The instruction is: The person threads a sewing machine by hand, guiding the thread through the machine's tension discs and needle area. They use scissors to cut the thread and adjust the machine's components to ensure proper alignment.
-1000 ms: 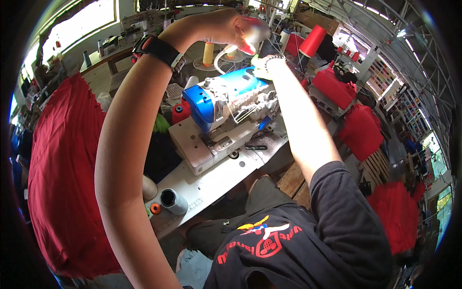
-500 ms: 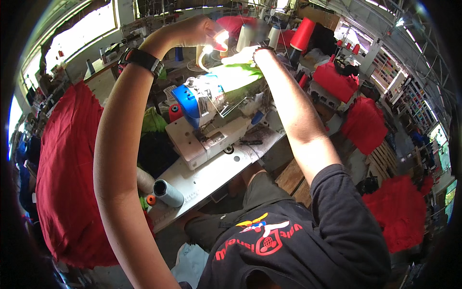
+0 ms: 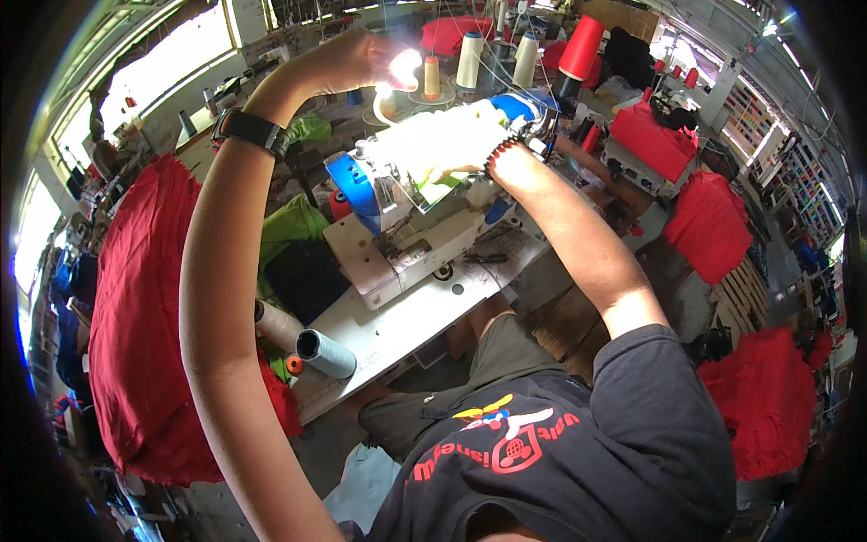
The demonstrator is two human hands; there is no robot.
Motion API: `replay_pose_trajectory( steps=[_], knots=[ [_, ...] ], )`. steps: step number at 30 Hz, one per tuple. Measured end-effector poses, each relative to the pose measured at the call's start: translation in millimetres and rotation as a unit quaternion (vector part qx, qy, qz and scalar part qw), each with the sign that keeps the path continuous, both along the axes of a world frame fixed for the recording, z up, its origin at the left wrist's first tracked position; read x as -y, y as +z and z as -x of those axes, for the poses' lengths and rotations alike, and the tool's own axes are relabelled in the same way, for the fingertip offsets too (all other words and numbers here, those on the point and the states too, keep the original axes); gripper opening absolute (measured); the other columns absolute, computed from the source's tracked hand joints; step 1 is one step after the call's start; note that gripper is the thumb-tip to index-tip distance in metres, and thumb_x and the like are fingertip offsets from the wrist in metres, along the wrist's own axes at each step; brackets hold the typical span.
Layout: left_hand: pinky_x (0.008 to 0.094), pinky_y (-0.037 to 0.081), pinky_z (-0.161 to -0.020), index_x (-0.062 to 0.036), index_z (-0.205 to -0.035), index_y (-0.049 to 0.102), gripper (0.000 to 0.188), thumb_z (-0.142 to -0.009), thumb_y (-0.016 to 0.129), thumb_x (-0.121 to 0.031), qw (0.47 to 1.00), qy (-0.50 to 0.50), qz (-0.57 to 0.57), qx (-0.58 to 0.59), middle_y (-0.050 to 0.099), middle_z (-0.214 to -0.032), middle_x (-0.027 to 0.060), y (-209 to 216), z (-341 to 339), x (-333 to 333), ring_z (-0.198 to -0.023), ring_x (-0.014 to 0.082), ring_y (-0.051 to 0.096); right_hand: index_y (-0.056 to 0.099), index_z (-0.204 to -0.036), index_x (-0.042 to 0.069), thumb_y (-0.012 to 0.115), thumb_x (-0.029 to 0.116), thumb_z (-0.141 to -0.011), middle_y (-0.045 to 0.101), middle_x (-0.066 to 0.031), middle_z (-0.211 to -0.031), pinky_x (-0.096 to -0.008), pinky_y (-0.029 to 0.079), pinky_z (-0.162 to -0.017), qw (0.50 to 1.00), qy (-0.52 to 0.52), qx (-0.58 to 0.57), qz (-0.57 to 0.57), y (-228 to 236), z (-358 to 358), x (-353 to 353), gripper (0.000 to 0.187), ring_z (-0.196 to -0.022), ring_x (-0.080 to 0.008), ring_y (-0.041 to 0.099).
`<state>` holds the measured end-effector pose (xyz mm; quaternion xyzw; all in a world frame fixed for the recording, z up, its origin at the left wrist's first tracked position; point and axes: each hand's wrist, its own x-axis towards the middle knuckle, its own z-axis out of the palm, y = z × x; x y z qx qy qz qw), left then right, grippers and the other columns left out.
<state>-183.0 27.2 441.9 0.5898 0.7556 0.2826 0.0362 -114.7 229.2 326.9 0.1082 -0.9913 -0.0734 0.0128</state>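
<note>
My left hand (image 3: 366, 61), a dark watch at its wrist, is raised at the top with its fingers closed around a glowing lamp (image 3: 405, 67) on a bent neck. Beneath it stands a white and blue sewing machine (image 3: 346, 184). My right hand (image 3: 479, 149) is on top of the machine, its curled fingers holding a bright green cloth (image 3: 440, 190) against the machine's upper arm. Glare washes out most of that hand and part of the cloth.
A pale blue thread cone (image 3: 327, 354) and a cream cone (image 3: 280, 326) lie on the white table (image 3: 397, 336). Thread cones, among them a red one (image 3: 582, 47), stand behind the machine. Red fabric (image 3: 144, 325) is heaped at the left. Another pile of red fabric (image 3: 763, 397) sits at right.
My right hand has moved down and nearer along the machine with the green cloth, uncovering the blue far end of its top. My left hand stays at the lamp.
</note>
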Motion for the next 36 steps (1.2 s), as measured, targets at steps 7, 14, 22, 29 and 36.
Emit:
replay_pose_trajectory(
  steps=[7, 14, 22, 29, 36],
  knots=[
    [0.0304, 0.047, -0.092, -0.0046, -0.129, 0.055, 0.052, -0.08, 0.072, -0.013, 1.0, -0.017, -0.026, -0.001, 0.067, -0.111, 0.0063, 1, 6, -6, -0.098, 0.0114, 0.062, 0.067, -0.107, 0.016, 0.074, 0.045, -0.07, 0.057, -0.0104, -0.109, -0.0432, 0.034, -0.093, 0.954, 0.111, -0.263, 0.088, -49, 6, -35, 0.047, -0.105, -0.0297, 0.045],
    [0.0307, 0.046, -0.093, -0.0001, -0.128, 0.054, 0.053, -0.079, 0.072, -0.011, 1.0, -0.01, 0.004, 0.001, 0.067, -0.112, 0.008, 6, 6, -3, -0.1, 0.011, 0.06, 0.051, -0.126, 0.006, 0.066, 0.055, -0.075, 0.044, -0.0216, -0.121, -0.0549, 0.021, -0.105, 0.957, 0.117, -0.227, 0.137, -50, 2, -26, 0.073, -0.123, -0.0403, 0.032],
    [0.0294, 0.046, -0.091, 0.0004, -0.122, 0.058, 0.049, -0.078, 0.074, -0.015, 0.999, 0.036, 0.029, 0.004, 0.068, -0.107, 0.0085, 11, -5, 1, -0.099, 0.0126, 0.062, 0.057, -0.121, 0.025, 0.052, 0.051, -0.085, 0.065, -0.0148, -0.089, -0.0466, 0.045, -0.081, 0.974, 0.058, -0.199, 0.091, -12, -3, 9, 0.044, -0.086, -0.0301, 0.064],
    [0.0272, 0.049, -0.085, -0.0022, -0.122, 0.059, 0.047, -0.079, 0.074, -0.015, 0.999, 0.014, 0.033, -0.004, 0.069, -0.105, 0.0066, 9, -13, -4, -0.094, 0.0105, 0.063, 0.066, -0.095, 0.004, 0.05, 0.044, -0.088, 0.07, -0.0152, -0.087, -0.0419, 0.053, -0.073, 0.988, -0.021, -0.066, 0.141, -12, 65, -26, 0.044, -0.083, -0.0296, 0.069],
    [0.0263, 0.048, -0.086, -0.0023, -0.121, 0.06, 0.052, -0.076, 0.078, -0.02, 0.998, 0.021, 0.037, -0.054, 0.069, -0.106, 0.0094, -2, -12, -7, -0.093, 0.0115, 0.064, 0.067, -0.089, -0.003, 0.056, 0.042, -0.088, 0.07, -0.0174, -0.087, -0.04, 0.054, -0.073, 0.993, -0.026, 0.049, 0.108, -11, 120, -37, 0.047, -0.083, -0.0278, 0.069]
  ],
)
